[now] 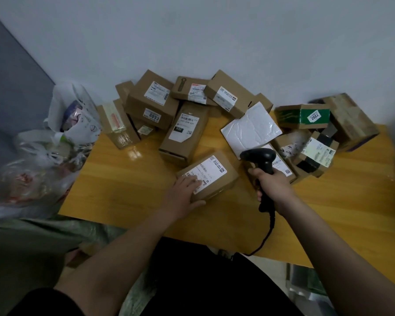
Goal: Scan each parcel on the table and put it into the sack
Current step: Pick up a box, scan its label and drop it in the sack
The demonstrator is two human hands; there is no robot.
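A small brown cardboard parcel [217,176] with a white shipping label lies near the front middle of the yellow wooden table [128,179]. My left hand [184,197] grips its near left corner, fingers over the label and thumb against the front side. My right hand [273,184] grips the handle of a black barcode scanner [260,159], whose head points left toward the parcel. A green woven sack [32,249] lies open below the table's left front edge.
Several more cardboard parcels [185,133] are piled along the wall at the back. A white padded mailer [251,128] lies right of centre, taped boxes [315,153] at the right. Filled plastic bags [55,142] stand at the table's left end. The scanner cable [268,233] hangs over the front edge.
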